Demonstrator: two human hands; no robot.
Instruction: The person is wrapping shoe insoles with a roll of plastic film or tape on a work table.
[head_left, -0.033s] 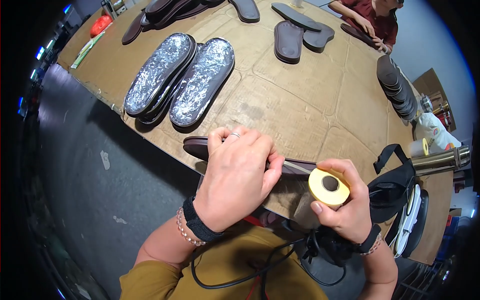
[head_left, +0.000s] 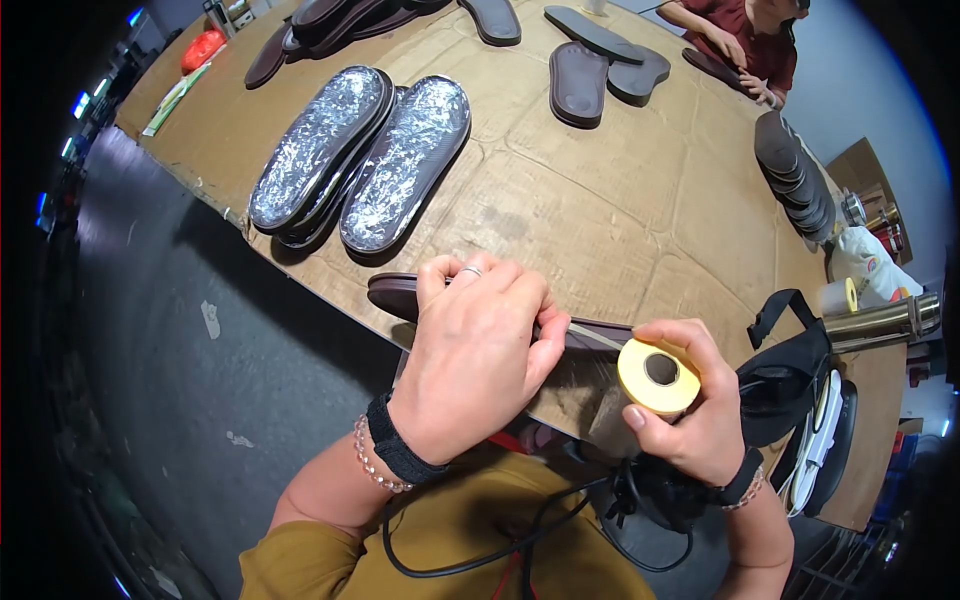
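My left hand (head_left: pixel 478 335) is closed over the middle of a dark brown shoe sole (head_left: pixel 392 294) at the table's near edge, with thumb and fingertips pinched at its right side. The hand covers much of that sole. My right hand (head_left: pixel 700 410) grips a roll of clear film (head_left: pixel 658 376), its yellow end face with a round core hole turned up. A thin stretched strand runs from the roll to my left fingers, across the sole's right end. Beyond my left hand lie soles wrapped in shiny clear film (head_left: pixel 405 165), some of them stacked.
Bare soles (head_left: pixel 577 85) lie at the far side, and more are piled at the far left. A row of soles (head_left: pixel 793 175) stands at right, near a steel flask (head_left: pixel 880 322) and a black bag (head_left: pixel 780 385). A person (head_left: pixel 750 45) handles a sole across the table (head_left: pixel 560 215).
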